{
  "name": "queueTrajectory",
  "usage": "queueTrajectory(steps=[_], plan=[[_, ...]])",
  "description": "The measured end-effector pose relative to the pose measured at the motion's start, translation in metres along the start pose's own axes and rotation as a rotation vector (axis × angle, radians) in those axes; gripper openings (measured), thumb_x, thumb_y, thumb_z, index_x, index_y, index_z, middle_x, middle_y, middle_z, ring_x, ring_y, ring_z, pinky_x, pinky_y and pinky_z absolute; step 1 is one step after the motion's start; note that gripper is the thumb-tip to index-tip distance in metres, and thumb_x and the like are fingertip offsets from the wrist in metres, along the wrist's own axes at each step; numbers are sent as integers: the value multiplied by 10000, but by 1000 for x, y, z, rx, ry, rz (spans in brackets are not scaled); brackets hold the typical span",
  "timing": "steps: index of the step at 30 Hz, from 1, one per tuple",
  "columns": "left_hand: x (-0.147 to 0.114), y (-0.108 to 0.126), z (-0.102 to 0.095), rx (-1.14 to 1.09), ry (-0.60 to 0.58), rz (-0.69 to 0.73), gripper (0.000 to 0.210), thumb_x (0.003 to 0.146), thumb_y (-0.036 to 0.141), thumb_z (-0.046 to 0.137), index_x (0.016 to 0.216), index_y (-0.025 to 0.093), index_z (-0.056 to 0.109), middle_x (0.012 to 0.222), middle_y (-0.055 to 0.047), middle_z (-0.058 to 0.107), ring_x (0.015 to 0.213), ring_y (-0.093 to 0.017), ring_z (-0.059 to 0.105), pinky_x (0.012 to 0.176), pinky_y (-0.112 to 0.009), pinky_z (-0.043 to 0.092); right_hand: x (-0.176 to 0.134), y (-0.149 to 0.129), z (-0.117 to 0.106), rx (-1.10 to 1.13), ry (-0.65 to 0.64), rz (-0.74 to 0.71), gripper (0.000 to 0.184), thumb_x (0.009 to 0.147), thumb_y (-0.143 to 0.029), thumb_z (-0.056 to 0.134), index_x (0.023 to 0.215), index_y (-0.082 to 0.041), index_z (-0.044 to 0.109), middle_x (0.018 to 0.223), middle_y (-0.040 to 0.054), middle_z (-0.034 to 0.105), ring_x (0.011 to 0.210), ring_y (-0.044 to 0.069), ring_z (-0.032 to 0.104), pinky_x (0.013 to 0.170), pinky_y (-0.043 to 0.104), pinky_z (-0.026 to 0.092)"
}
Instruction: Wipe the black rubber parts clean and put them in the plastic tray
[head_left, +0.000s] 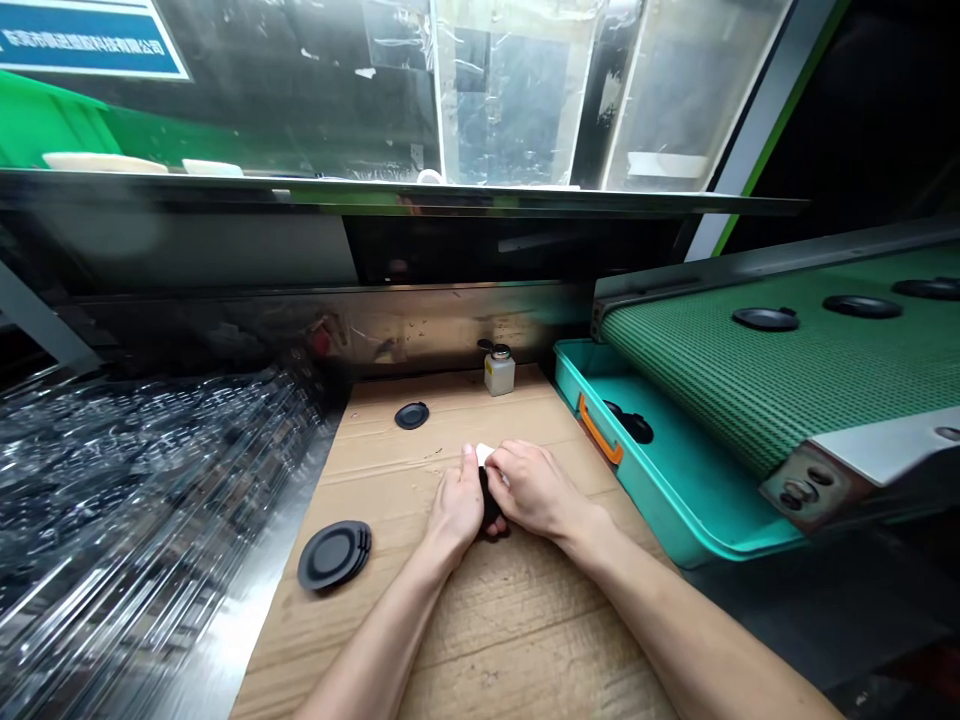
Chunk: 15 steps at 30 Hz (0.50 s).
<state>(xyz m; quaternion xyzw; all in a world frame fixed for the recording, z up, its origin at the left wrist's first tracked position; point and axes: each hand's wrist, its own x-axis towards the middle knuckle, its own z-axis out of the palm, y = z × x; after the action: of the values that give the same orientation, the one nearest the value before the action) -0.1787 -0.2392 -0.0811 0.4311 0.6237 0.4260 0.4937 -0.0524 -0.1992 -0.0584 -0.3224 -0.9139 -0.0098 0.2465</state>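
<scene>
My left hand [457,505] is closed around a black round lid [487,492], held nearly on edge above the cardboard. Pressed against the lid from the other side is my right hand [536,488], its fingers pinched on a small white cloth-like piece [484,454]. Most of the lid and the white piece is hidden by my fingers. On the cardboard [420,640] to the left lies a small stack of black round lids [334,555]. A single black lid [412,415] lies farther back, and a small pump bottle [499,371] with its cap flipped up stands behind my hands.
A teal bin [652,510] with an orange handle [600,430] stands at the right, black lids [631,424] inside. Over it reaches a green conveyor belt [825,370] carrying several black lids [765,319]. Clear plastic bags [135,500] pile up on the left. A metal ledge [420,195] crosses behind.
</scene>
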Motion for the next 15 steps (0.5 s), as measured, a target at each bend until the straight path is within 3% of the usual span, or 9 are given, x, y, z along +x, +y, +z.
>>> queueTrajectory(steps=[12, 15], plan=[[-2, 1, 1, -89, 29, 34, 712, 844, 690, 239, 599, 174, 665, 432, -93, 598, 376, -216, 558, 407, -325, 442, 0, -3, 3, -36, 9, -26, 158, 908, -194, 436, 839, -176, 576, 852, 50, 593, 814, 166, 518, 754, 270, 407], [-2, 1, 1, -215, -14, -37, 683, 838, 685, 292, 582, 169, 661, 397, -85, 573, 356, -202, 536, 398, -304, 415, 0, -2, 2, -46, -4, -20, 155, 905, -185, 438, 832, -174, 574, 844, 50, 594, 790, 161, 516, 734, 265, 408]])
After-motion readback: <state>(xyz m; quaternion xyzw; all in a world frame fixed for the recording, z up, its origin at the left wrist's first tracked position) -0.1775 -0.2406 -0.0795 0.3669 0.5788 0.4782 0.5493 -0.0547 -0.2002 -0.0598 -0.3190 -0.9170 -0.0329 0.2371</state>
